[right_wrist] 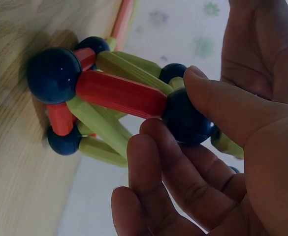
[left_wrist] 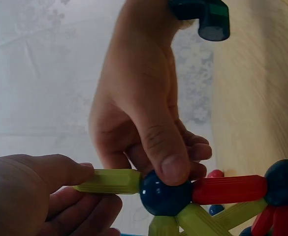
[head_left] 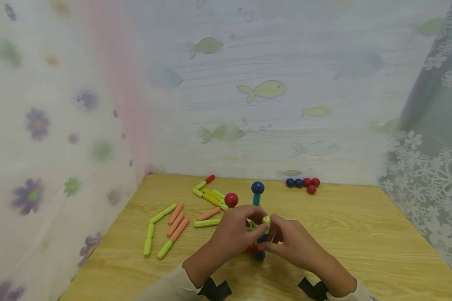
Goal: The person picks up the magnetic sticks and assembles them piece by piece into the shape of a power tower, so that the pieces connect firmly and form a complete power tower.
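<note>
A structure of magnetic rods and balls stands on the table between the two hands. With thumb and fingers my left hand (head_left: 231,230) pinches a yellow-green rod (left_wrist: 114,181) that points up from a blue ball (left_wrist: 164,192). My right hand (head_left: 299,244) grips that same ball, its thumb on one side and fingertips on the other. Below the ball, a red rod (right_wrist: 121,93) and yellow-green rods run down to a lower blue ball (right_wrist: 54,74). Behind the hands, a red ball (head_left: 231,199) and another blue ball (head_left: 258,187) top the structure; its middle is hidden by my left hand.
Loose yellow-green rods (head_left: 148,239), orange rods (head_left: 180,230), yellow rods (head_left: 211,198) and a red rod (head_left: 209,179) lie on the left of the table. At the back right, blue balls (head_left: 294,182) and red balls (head_left: 311,189) sit grouped near the fish-patterned curtain (head_left: 278,121).
</note>
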The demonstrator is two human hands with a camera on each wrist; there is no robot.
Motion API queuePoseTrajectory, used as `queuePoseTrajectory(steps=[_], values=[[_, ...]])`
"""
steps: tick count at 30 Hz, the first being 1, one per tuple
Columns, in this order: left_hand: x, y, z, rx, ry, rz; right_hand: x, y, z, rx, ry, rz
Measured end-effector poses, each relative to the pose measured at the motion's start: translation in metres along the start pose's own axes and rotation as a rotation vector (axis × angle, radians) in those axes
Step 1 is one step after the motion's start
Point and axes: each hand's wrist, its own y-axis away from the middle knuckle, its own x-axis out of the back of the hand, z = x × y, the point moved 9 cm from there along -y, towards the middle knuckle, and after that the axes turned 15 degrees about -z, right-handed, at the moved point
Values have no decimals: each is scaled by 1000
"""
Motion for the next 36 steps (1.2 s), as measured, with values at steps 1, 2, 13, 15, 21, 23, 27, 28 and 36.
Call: queuePoseTrajectory(steps=[1,2,13,15,21,23,27,28,36], values=[[-1,0,-1,1,-5,5,-1,0,0,5,-3,-3],[-1,0,-1,-1,-8,10,-1,-1,0,8,-6,-4],[-14,-1,-11,72,-92,-72,2,-2,14,-24,-40,-65],[-19,-1,-15,100,-110,-98,7,-4,31,-56,-62,-78],[-21,-1,-19,140,-68,-119,37,-6,123,-334,-90,41],[-21,-1,-19,145,-46,-115,46,-6,156,-430,-121,73],[-22,0,-20,151,-11,-108,57,-7,210,-545,-237,89],[-22,0,-20,152,-3,-107,58,-8,221,-561,-279,84],[-21,0,-20,150,20,-103,65,-15,245,-629,-384,78]])
